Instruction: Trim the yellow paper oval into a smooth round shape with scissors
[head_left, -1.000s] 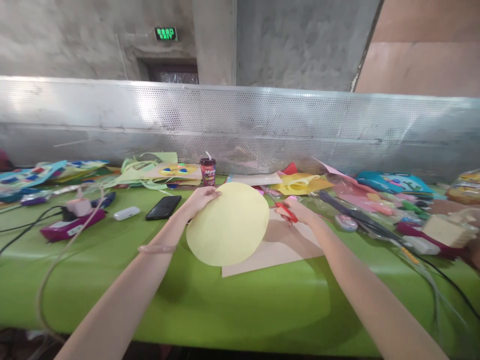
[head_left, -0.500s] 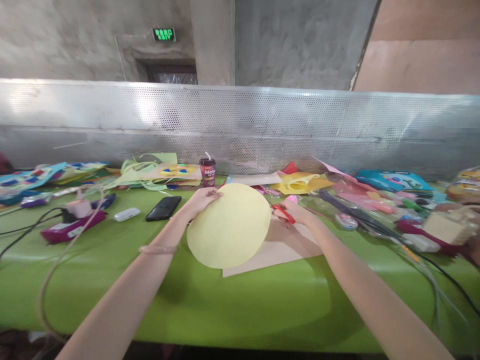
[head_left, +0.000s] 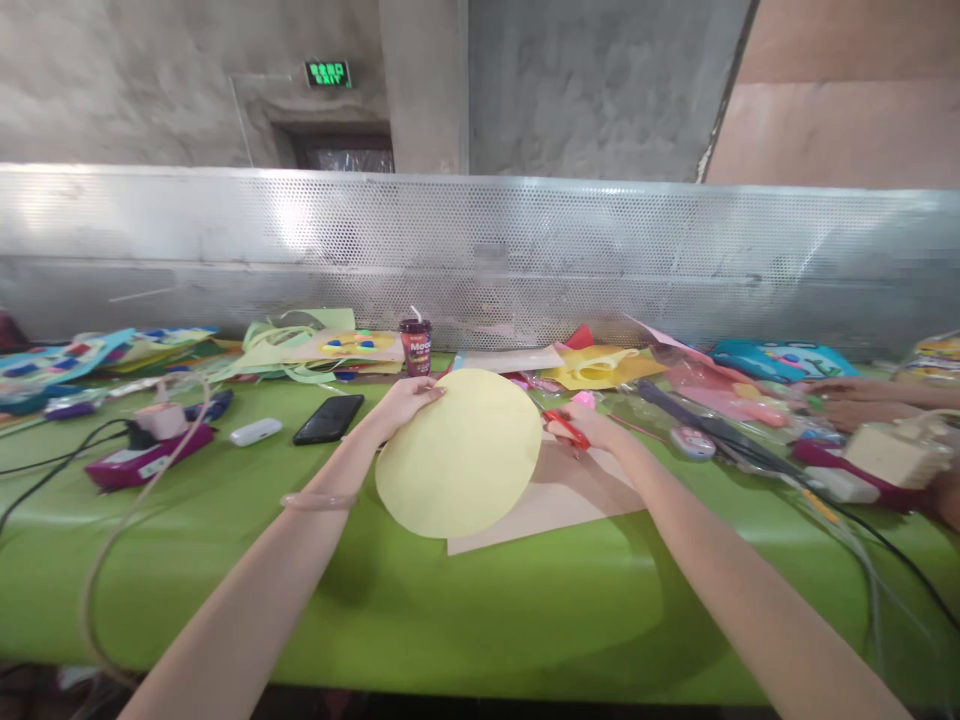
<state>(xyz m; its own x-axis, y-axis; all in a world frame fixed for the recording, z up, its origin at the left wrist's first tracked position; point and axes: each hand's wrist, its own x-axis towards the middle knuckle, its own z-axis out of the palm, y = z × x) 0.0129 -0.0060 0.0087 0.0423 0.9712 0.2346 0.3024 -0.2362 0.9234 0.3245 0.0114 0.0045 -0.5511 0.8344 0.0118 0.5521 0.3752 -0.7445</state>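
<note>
A pale yellow paper disc [head_left: 459, 455], roughly round, is held up over the table by my left hand [head_left: 412, 398], which pinches its upper left edge. In my right hand [head_left: 589, 422] is a pair of red-handled scissors [head_left: 567, 430], close to the disc's right edge. Their blades point toward the disc; whether they touch it I cannot tell. Beneath the disc and my right hand lies a pale pinkish sheet of paper [head_left: 577, 500], partly covered by the disc.
A lidded cup with a straw [head_left: 416, 345] stands behind my left hand. Left lie a black phone [head_left: 328, 418], a white case [head_left: 256, 431] and a magenta power strip [head_left: 146, 462] with cables. Papers [head_left: 600, 367] line the back. At right, another person's hand [head_left: 862, 400] reaches in over clutter.
The other person's hand has come further into view at the right, over the clutter. My hands, the disc and the scissors stay almost where they were.
</note>
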